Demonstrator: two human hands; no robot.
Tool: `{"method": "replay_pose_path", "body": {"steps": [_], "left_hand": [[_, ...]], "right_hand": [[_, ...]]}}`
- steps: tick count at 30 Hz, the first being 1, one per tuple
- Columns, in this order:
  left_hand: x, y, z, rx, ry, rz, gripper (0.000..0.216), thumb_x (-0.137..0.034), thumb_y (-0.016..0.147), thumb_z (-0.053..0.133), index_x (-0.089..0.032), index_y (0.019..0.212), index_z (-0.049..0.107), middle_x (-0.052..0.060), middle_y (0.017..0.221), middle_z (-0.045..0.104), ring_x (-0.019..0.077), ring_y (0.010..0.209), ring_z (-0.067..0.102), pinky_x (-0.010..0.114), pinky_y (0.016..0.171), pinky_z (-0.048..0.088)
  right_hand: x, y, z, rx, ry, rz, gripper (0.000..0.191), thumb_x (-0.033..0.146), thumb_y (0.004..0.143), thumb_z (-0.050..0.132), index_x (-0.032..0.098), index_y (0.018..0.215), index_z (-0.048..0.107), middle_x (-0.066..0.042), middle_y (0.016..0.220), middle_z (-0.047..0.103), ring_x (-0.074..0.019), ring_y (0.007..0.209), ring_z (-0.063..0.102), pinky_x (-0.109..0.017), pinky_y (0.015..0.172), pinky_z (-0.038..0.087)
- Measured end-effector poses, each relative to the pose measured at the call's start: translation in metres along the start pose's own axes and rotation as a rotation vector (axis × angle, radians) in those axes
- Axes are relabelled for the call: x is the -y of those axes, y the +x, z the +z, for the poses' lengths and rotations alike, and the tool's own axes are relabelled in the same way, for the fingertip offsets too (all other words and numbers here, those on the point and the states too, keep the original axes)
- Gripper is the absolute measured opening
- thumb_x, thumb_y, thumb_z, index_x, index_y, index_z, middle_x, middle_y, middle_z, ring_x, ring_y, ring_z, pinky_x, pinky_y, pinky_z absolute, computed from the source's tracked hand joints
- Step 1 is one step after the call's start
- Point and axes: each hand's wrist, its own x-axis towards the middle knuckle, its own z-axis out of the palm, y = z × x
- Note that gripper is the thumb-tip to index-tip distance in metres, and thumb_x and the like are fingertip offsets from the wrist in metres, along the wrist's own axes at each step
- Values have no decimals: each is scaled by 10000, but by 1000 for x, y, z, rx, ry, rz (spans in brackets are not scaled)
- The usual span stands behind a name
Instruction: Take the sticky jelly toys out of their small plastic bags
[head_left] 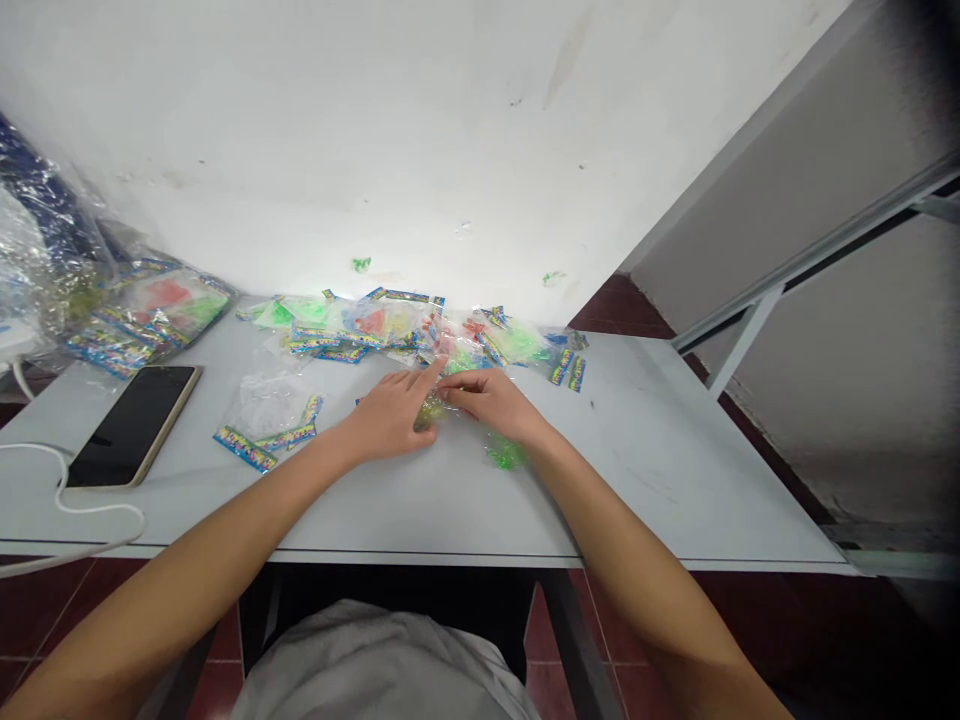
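My left hand lies over a small clear plastic bag with something yellowish inside, its index finger stretched out and its thumb apart. Against the same bag, my right hand pinches thumb and fingers together at what looks like the bag's upper edge. Part of the bag is hidden under the hands. A bright green piece sits on the table just below my right wrist. Beyond my fingertips lie several clear bags with blue-and-yellow printed labels and red, green or yellow pieces in them.
On the grey table, clear bags with printed labels lie left of my left hand. A phone and a white cable are farther left, near a large plastic sack. A white wall rises behind.
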Motion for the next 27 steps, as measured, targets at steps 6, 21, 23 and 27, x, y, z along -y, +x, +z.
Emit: {"method": "replay_pose_path", "body": {"steps": [6, 21, 23, 27], "left_hand": [[-2, 1, -4, 25, 25, -24, 873, -297, 825, 585, -151, 1571, 155, 166, 1358, 573, 330, 1223, 547, 475, 1043, 394], [-5, 0, -3, 51, -87, -35, 920, -265, 809, 617, -193, 1586, 130, 168, 1376, 566, 318, 1231, 557, 475, 1034, 417], [-7, 0, -8, 65, -157, -77, 929, -323, 801, 649, -203, 1583, 164, 167, 1419, 534, 329, 1258, 534, 477, 1040, 413], [-8, -1, -18, 59, -432, -182, 912, -422, 796, 679, -232, 1568, 232, 132, 1384, 566, 306, 1209, 563, 442, 1012, 438]], "right_hand": [[-3, 2, -1, 40, 37, -35, 273, 389, 808, 635, 174, 930, 751, -2, 761, 642, -108, 626, 485, -265, 606, 377], [-9, 5, 16, 56, 45, -14, 259, 359, 802, 592, 160, 886, 736, 38, 574, 522, -84, 500, 393, -240, 509, 311], [-8, 4, 17, 11, 44, -34, 254, 343, 791, 591, 155, 862, 746, 16, 605, 565, -102, 557, 447, -250, 555, 342], [-9, 4, 16, -43, 70, -68, 251, 357, 779, 627, 170, 898, 743, -16, 732, 656, -132, 649, 521, -269, 617, 381]]}}
